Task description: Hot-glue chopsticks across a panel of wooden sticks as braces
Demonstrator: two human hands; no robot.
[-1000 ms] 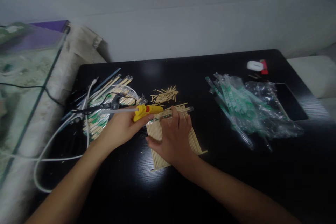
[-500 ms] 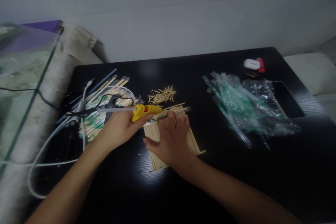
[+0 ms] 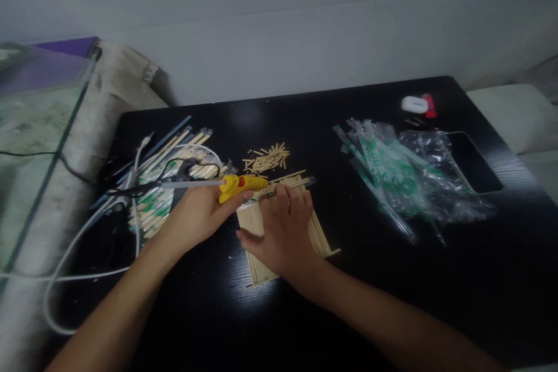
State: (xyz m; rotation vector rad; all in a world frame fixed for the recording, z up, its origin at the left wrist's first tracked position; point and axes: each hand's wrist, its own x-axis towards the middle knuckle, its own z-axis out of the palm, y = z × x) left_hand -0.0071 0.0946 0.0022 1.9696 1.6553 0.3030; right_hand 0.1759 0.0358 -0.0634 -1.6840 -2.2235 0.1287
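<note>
Our left hand point(image 3: 198, 218) is wrapped around the grip of a yellow glue gun point(image 3: 239, 184), whose nozzle points right at the far edge of the stick mat point(image 3: 320, 240), just left of the frame's centre. Our right hand point(image 3: 281, 229) lies flat on that mat with fingers spread, pressing it to the black table point(image 3: 305, 116); it grasps nothing, though the fingertips sit against a loose stick point(image 3: 291, 176) along the mat's upper edge.

The mat looks light and thin (a raft of slim sticks laid side by side), so we judge it stiff along the sticks but liable to flex or split across them; a flat palm or a hold at two opposite edges should suit it better than a pinch at one corner.

Just above the mat lies a scatter of short stick offcuts point(image 3: 267, 158). At centre left are wrapped chopsticks point(image 3: 174, 186), black-handled scissors point(image 3: 170, 177) and a white cord point(image 3: 70, 256). At right lies a heap of empty clear wrappers point(image 3: 405, 177); beyond it, at upper right, a small white case point(image 3: 414, 104).
</note>
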